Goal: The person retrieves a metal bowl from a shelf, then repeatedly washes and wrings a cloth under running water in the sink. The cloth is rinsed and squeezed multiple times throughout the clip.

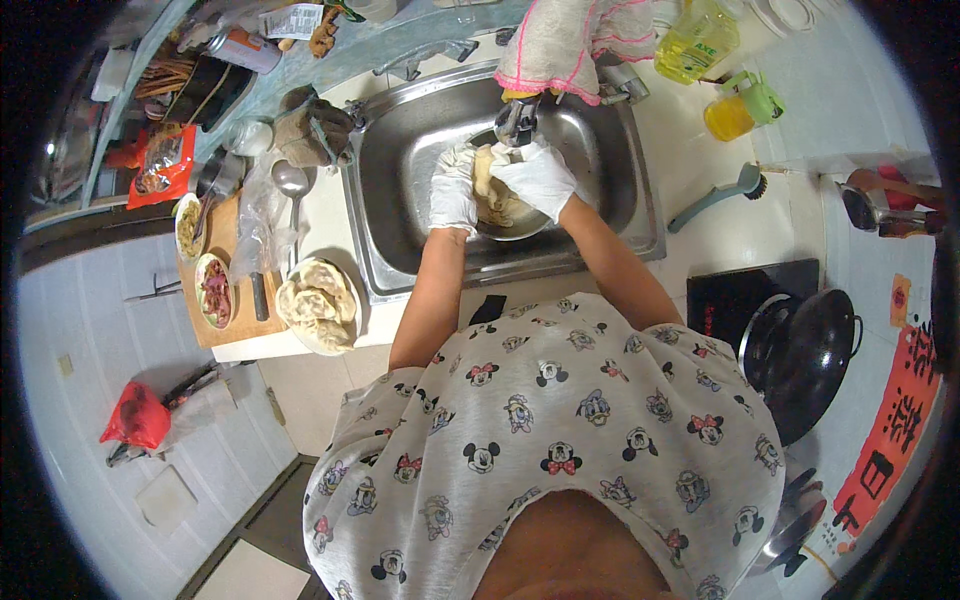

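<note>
Both of my hands wear white gloves and work over a round metal bowl (pixel 517 231) in the stainless steel sink (pixel 401 142). A pale, soft, folded piece of food (pixel 484 171) is between them; its kind is unclear. My left hand (pixel 453 187) grips its left side. With the fingers of my right hand (pixel 536 180), I pinch its upper right part. More of the pale food (pixel 506 210) hangs or lies inside the bowl. Directly above my hands is the faucet head (pixel 517 120). My fingertips are partly hidden by the food and gloves.
Left of the sink, a plate (pixel 358 319) holds pale dumpling-like pieces. A metal ladle (pixel 291 184), knife handle (pixel 259 296), cutting board (pixel 259 328) and small food dishes lie beyond. At right are a dish brush (pixel 720 196) and a black wok (pixel 806 367). A towel (pixel 547 49) hangs behind the faucet.
</note>
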Tool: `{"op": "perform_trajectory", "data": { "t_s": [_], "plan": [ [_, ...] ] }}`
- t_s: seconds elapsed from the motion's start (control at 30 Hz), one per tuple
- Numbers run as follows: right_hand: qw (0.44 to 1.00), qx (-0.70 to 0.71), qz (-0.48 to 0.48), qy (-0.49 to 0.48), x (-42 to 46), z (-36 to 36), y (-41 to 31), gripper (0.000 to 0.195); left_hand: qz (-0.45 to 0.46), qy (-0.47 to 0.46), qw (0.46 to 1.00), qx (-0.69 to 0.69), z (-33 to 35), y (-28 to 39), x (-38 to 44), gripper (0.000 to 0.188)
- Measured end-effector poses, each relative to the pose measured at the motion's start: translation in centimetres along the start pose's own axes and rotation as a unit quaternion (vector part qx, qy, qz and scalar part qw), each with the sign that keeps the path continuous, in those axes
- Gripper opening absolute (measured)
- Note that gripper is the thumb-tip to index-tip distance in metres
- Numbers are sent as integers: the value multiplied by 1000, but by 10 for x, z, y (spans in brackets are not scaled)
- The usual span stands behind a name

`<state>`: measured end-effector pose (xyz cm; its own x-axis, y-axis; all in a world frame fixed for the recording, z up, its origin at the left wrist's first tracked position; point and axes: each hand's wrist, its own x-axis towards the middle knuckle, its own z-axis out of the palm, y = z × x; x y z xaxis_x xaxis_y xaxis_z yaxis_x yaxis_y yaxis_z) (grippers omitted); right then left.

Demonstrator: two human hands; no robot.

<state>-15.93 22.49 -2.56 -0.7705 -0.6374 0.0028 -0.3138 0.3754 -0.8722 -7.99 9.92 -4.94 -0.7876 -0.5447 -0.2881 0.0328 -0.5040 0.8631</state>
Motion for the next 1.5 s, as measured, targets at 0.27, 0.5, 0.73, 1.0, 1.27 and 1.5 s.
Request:
{"op": "perform_trajectory", "data": {
  "t_s": [0.27,0.5,0.73,1.0,1.27,1.5],
  "plan": [
    [993,-83,-74,28,-1,2,-13,15,-32,50,996,65,12,9,-9,6],
    [995,-68,-70,6,-4,3,-17,14,-104,64,988,92,14,24,-14,9],
    [999,3,-32,38,-8,6,-5,16,-45,83,994,61,8,14,-6,10],
    [998,-33,-41,-30,-2,3,-6,16,-40,74,989,125,18,22,-16,5],
    [992,-64,-109,-7,-6,2,-3,16,-81,60,992,70,16,23,-15,5],
    [984,-41,-162,56,-11,5,11,12,-102,79,991,33,6,11,-3,14]
  ]
}}
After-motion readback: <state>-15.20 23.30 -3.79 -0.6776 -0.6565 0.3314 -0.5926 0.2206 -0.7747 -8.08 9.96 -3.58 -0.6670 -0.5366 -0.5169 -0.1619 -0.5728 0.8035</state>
